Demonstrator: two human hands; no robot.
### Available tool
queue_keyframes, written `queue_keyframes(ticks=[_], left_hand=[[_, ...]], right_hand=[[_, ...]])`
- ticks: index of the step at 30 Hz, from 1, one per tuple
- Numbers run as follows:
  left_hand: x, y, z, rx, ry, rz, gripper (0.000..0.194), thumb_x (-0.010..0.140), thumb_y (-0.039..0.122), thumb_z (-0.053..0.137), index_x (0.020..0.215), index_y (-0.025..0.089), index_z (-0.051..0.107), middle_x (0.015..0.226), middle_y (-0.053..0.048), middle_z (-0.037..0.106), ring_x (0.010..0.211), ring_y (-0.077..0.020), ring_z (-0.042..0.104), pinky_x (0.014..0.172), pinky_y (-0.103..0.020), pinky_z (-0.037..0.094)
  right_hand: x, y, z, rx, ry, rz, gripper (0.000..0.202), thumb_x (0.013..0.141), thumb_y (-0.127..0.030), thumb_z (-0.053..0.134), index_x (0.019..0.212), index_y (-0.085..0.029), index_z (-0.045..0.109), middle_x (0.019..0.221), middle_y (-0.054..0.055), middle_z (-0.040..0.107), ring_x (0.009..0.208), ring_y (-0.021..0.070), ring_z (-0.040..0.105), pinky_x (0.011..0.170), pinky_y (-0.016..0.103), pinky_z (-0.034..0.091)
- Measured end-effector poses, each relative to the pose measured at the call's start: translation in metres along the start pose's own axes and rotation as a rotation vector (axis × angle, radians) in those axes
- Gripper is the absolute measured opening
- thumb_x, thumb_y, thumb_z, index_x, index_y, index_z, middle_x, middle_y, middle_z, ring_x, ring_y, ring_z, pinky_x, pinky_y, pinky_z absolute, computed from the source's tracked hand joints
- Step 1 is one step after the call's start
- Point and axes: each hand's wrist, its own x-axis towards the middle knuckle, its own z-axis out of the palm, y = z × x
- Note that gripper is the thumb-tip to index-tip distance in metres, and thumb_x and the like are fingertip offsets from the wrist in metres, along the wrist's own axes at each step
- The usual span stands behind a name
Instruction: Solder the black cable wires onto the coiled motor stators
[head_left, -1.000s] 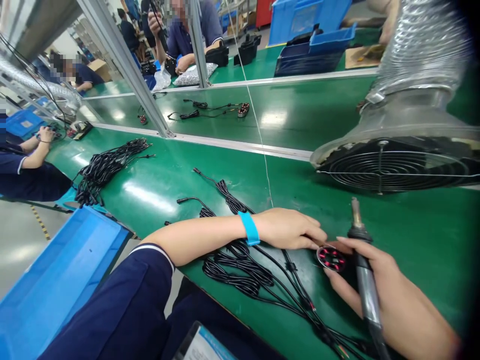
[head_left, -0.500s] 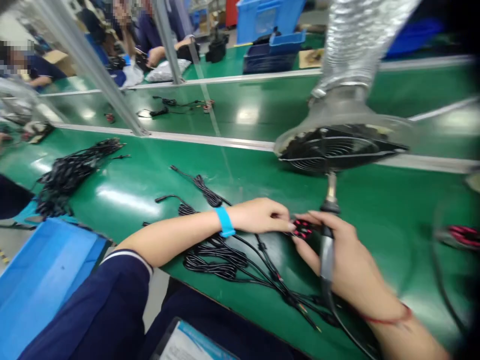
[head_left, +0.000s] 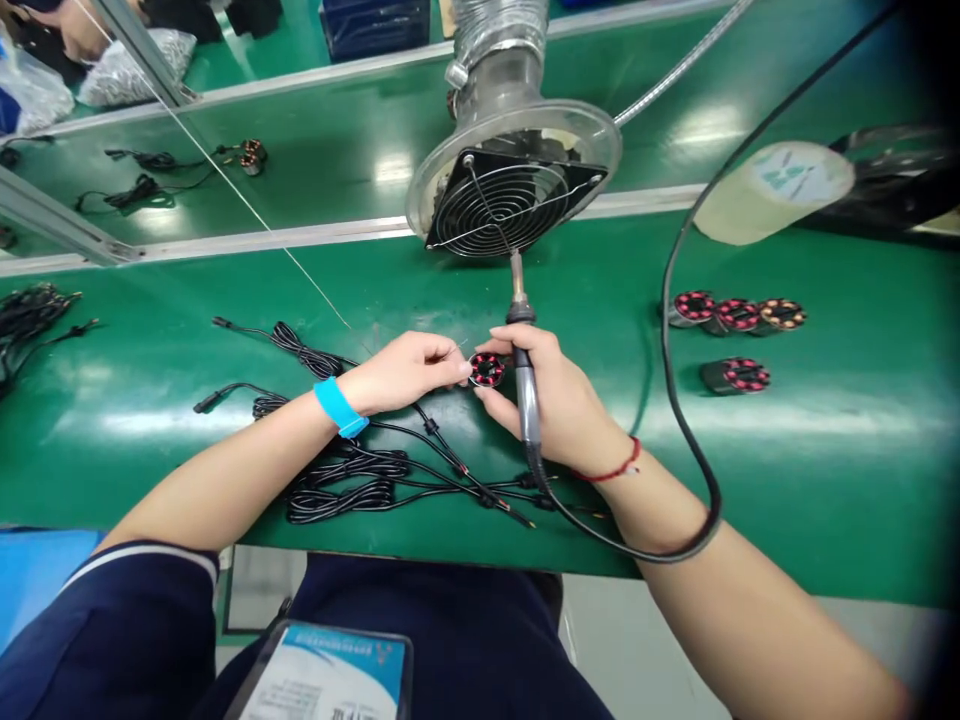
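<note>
A soldering iron point(head_left: 527, 390) is tucked in my right hand point(head_left: 574, 400), its tip pointing away from me, toward the fan. The same hand's thumb and fingertips pinch a small motor stator point(head_left: 487, 370) with red-and-black coils. My left hand point(head_left: 412, 372), closed in a pinch, touches the stator's left side. A thin strand, apparently solder wire point(head_left: 459, 346), pokes out above its fingertips; the grip on it is partly hidden. Bundled black cables point(head_left: 349, 490) with stripped ends lie under and in front of my left wrist.
A fume-extractor fan point(head_left: 502, 205) hangs just beyond my hands. Several coil stators point(head_left: 736, 376) stand to the right, near a pale bottle-like container point(head_left: 772, 195). The iron's cord point(head_left: 679, 400) loops over my right forearm. More cables point(head_left: 34, 320) lie far left; a blue bin point(head_left: 41, 580) is below.
The view has swung right and downward, bringing the stators and container at right into clear sight. Both hands stay together around the stator, with the iron still in the right one.
</note>
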Motion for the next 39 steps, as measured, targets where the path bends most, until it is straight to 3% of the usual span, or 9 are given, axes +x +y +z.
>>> queue_keyframes(ticks=[9, 15, 18, 21, 24, 26, 29, 33, 39], left_hand=[[0.005, -0.004, -0.003, -0.193, 0.225, -0.021, 0.022, 0.092, 0.031, 0.054, 0.079, 0.014, 0.059, 0.066, 0.004, 0.052, 0.049, -0.0041, 0.029, 0.051, -0.022, 0.022], [0.004, -0.003, 0.001, 0.008, 0.057, 0.028, 0.025, 0.089, 0.027, 0.054, 0.069, 0.012, 0.059, 0.067, 0.001, 0.056, 0.064, -0.0075, 0.047, 0.067, -0.023, 0.037], [-0.001, 0.0, -0.005, 0.157, 0.039, 0.031, 0.023, 0.091, 0.029, 0.051, 0.077, 0.012, 0.061, 0.071, 0.0, 0.057, 0.065, -0.0091, 0.047, 0.067, -0.025, 0.038], [-0.011, 0.004, -0.012, 0.529, -0.164, 0.115, 0.015, 0.086, 0.026, 0.06, 0.094, 0.014, 0.064, 0.087, -0.002, 0.059, 0.074, -0.0115, 0.05, 0.069, -0.025, 0.039], [-0.02, 0.007, -0.013, 0.875, -0.398, 0.165, 0.023, 0.081, 0.02, 0.068, 0.103, 0.018, 0.065, 0.109, -0.005, 0.057, 0.085, -0.0143, 0.054, 0.072, -0.026, 0.04], [-0.021, 0.006, -0.01, 0.952, -0.392, 0.176, 0.018, 0.083, 0.018, 0.065, 0.1, 0.017, 0.065, 0.112, -0.006, 0.057, 0.087, -0.0155, 0.056, 0.074, -0.027, 0.041], [-0.014, 0.001, -0.006, 0.84, -0.201, 0.225, 0.012, 0.088, 0.021, 0.06, 0.096, 0.014, 0.066, 0.101, -0.006, 0.062, 0.088, -0.0164, 0.058, 0.077, -0.028, 0.042], [-0.005, -0.004, -0.008, 0.477, 0.012, 0.234, 0.02, 0.091, 0.027, 0.054, 0.095, 0.014, 0.068, 0.088, -0.003, 0.069, 0.079, -0.0134, 0.06, 0.074, -0.026, 0.044], [-0.005, -0.004, -0.011, 0.29, -0.04, 0.243, 0.026, 0.093, 0.03, 0.05, 0.098, 0.013, 0.069, 0.083, -0.003, 0.072, 0.078, -0.0126, 0.063, 0.075, -0.025, 0.047]], right_hand=[[0.0, 0.0, -0.004, 0.107, -0.046, 0.048, 0.053, 0.081, -0.028, 0.062, 0.127, -0.024, 0.037, 0.109, 0.009, 0.071, 0.101, 0.0238, 0.071, 0.088, 0.041, 0.057], [0.001, -0.001, -0.006, 0.089, -0.113, -0.026, 0.054, 0.082, -0.022, 0.061, 0.13, -0.024, 0.036, 0.111, 0.009, 0.071, 0.098, 0.0251, 0.071, 0.084, 0.04, 0.058], [0.002, 0.003, -0.012, 0.03, -0.155, -0.003, 0.054, 0.08, -0.019, 0.06, 0.13, -0.023, 0.037, 0.111, 0.01, 0.071, 0.099, 0.0274, 0.07, 0.084, 0.043, 0.058], [0.002, 0.01, -0.019, -0.034, -0.183, 0.046, 0.055, 0.077, -0.014, 0.058, 0.128, -0.022, 0.041, 0.11, 0.011, 0.07, 0.1, 0.0303, 0.068, 0.087, 0.048, 0.056], [0.003, 0.014, -0.026, 0.007, -0.18, 0.111, 0.059, 0.073, -0.01, 0.056, 0.129, -0.022, 0.041, 0.115, 0.011, 0.07, 0.106, 0.0302, 0.066, 0.093, 0.051, 0.053], [0.003, 0.012, -0.027, 0.056, -0.146, 0.139, 0.058, 0.074, -0.009, 0.056, 0.128, -0.024, 0.041, 0.116, 0.01, 0.07, 0.11, 0.0287, 0.066, 0.096, 0.051, 0.052], [0.003, 0.006, -0.024, 0.163, -0.036, 0.178, 0.049, 0.079, -0.013, 0.058, 0.124, -0.028, 0.044, 0.109, 0.005, 0.071, 0.104, 0.0246, 0.069, 0.094, 0.046, 0.054], [0.003, -0.002, -0.013, 0.426, 0.107, 0.263, 0.044, 0.083, -0.016, 0.06, 0.121, -0.032, 0.044, 0.095, -0.001, 0.07, 0.079, 0.0162, 0.071, 0.077, 0.035, 0.06], [0.006, -0.009, -0.005, 0.688, 0.169, 0.339, 0.041, 0.084, -0.022, 0.063, 0.117, -0.032, 0.043, 0.087, -0.003, 0.068, 0.07, 0.0132, 0.07, 0.07, 0.031, 0.062]])
